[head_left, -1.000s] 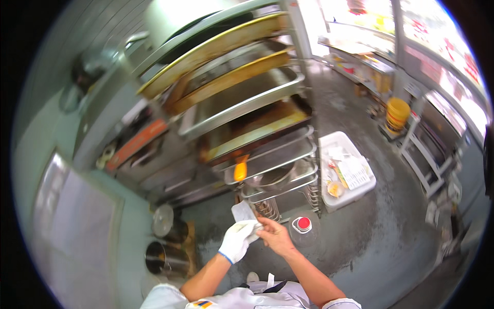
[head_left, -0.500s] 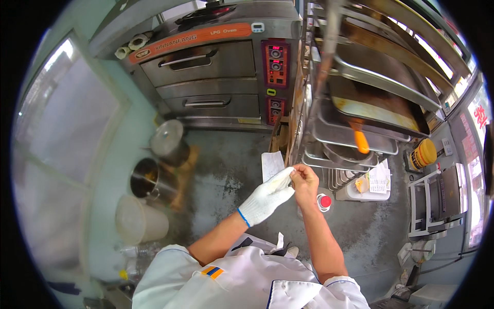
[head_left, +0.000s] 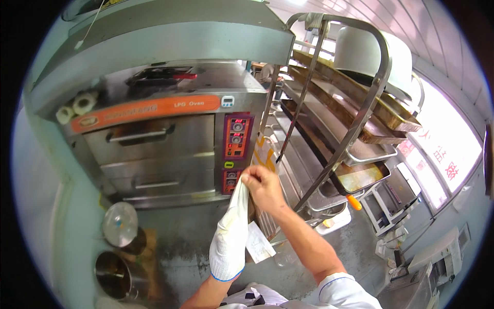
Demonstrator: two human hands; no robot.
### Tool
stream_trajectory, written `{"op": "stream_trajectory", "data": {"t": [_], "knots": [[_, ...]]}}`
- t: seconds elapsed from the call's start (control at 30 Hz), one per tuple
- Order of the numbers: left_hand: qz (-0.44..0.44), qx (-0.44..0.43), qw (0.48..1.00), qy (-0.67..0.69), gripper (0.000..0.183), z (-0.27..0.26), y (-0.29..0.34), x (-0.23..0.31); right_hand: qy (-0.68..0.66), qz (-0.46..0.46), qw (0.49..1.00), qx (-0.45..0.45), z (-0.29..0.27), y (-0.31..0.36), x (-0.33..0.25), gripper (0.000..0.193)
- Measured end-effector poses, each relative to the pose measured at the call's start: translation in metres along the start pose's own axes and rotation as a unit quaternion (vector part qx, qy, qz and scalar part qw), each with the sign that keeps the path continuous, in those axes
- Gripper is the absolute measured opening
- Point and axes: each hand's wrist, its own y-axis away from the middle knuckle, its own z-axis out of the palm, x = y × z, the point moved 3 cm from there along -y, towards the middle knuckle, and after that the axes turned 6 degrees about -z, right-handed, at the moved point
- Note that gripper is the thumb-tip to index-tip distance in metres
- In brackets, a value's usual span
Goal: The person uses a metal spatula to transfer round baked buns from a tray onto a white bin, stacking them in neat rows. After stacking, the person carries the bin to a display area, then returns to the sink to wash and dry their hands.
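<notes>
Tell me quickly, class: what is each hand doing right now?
Left hand: inside a white fabric glove, fingers extended; holding nothing visible.
Right hand: bare, closed, pinching the glove's fingertip end.

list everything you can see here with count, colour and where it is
deck oven: one, steel with an orange band, left of centre
control panels: two, red, right side of the oven
tray rack: one, steel, right, holding several baking trays
lidded pot: one, steel, floor lower left
open pot: one, steel, below the lidded pot
paper sheet: one, white, beside the hands
glove: one, white, on the left hand
left hand: gloved, fingers up
right hand: bare, pinching the glove's fingertips
</notes>
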Motion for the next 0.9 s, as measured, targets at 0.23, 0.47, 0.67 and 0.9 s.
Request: {"op": "stream_trajectory", "data": {"t": [0.23,0.47,0.67,0.9], "knots": [[0.088,-0.134,0.987,0.028,0.039,-0.015,-0.046,0.015,0.157,-0.182,0.969,0.053,-0.071,-0.143,-0.139,0.013],[-0.091,-0.074,0.991,-0.064,0.027,-0.058,-0.121,-0.024,0.470,-0.285,0.823,0.143,-0.145,-0.275,-0.242,0.022],[-0.235,-0.101,0.960,-0.115,0.025,-0.102,-0.204,-0.081,0.546,-0.285,0.750,0.240,-0.213,-0.392,-0.271,0.029],[-0.306,-0.149,0.935,-0.102,0.023,-0.122,-0.308,-0.083,0.587,-0.199,0.688,0.377,-0.289,-0.502,-0.277,0.026]]}}
